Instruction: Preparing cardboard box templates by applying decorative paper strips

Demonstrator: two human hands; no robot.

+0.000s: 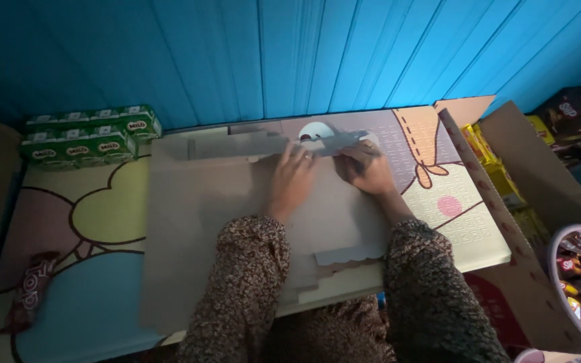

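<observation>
Cardboard flap (284, 144) under left hand (292, 180) and right hand (368, 171), palms down.

We see a pastel cartoon-printed foam mat (102, 269) carrying a flattened grey cardboard sheet (196, 222) at centre, green drink cartons (89, 134) at the far left, and a dark wrapped snack (31, 289) near left.

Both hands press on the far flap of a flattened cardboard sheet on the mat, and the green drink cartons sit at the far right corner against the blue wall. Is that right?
Not quite: the head view shows the green drink cartons at the far left corner, not the right. The rest holds: the left hand and the right hand press on the far flap of the flattened cardboard sheet on the mat, by the blue wall.
</observation>
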